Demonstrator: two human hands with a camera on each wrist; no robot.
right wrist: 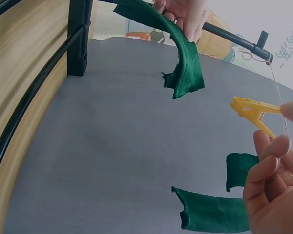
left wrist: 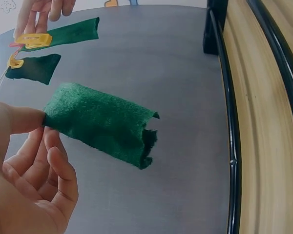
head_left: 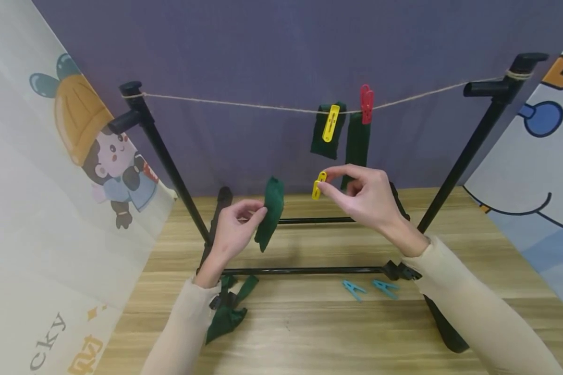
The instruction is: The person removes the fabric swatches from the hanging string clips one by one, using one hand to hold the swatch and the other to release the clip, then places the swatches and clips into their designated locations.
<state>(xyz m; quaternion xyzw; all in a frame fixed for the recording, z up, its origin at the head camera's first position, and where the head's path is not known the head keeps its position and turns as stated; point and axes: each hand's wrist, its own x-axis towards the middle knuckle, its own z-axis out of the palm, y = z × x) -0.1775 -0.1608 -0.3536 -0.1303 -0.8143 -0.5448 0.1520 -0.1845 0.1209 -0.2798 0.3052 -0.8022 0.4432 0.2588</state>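
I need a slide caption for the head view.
Left hand holds a green cloth, right hand a yellow clip; two cloths hang on a string.

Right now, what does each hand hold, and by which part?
Left hand: green cloth strip, by one edge between its ends. Right hand: yellow clothespin, by its handles.

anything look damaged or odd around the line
Yes: the green strip pinched in the left hand has a jagged, notched free end, unlike its smoother long sides; possibly just rough cutting. More green cloth lies bunched on the wooden surface. Nothing looks spilled.
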